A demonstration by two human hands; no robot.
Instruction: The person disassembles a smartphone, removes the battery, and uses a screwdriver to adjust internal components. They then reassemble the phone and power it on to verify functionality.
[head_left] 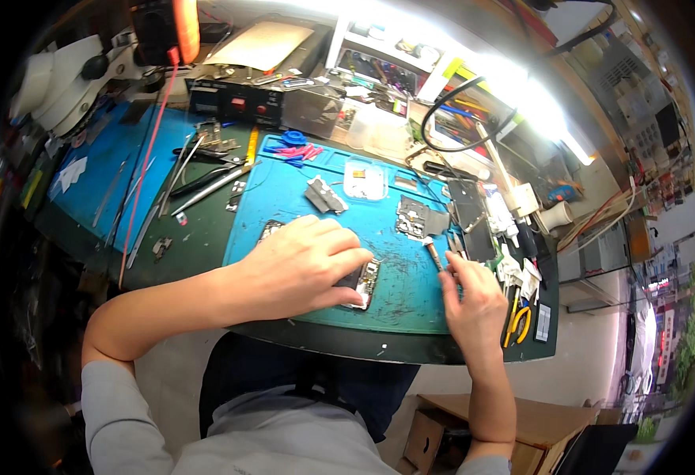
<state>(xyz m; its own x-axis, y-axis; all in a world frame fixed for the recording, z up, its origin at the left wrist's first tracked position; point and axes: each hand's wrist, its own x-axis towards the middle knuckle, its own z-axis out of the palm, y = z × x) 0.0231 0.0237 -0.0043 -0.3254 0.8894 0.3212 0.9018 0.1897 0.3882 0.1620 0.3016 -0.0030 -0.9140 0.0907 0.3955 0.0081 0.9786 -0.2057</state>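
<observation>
An opened phone (369,283) with its circuit board bared lies near the front of the blue work mat (339,321). My left hand (304,261) bends over it, thumb and fingers closed on its near part and covering much of it. Toward the mat's right side, my right hand (475,302) has thumb and forefinger around the near end of a slim brownish tool (434,253) with a pale head; its exact kind is unclear. Right of that tool, a pair of tweezers (453,239) seems to lie. A dark phone frame piece (271,229) shows behind my left wrist.
Dark-grey loose parts (326,195) and a clear plastic box (365,180) rest on the mat, with a board assembly (422,218) to their right. Yellow-handled pliers (521,323) lie by the bench's right edge. Pliers and tweezers (213,190) lie left; a red cable (151,150) hangs there.
</observation>
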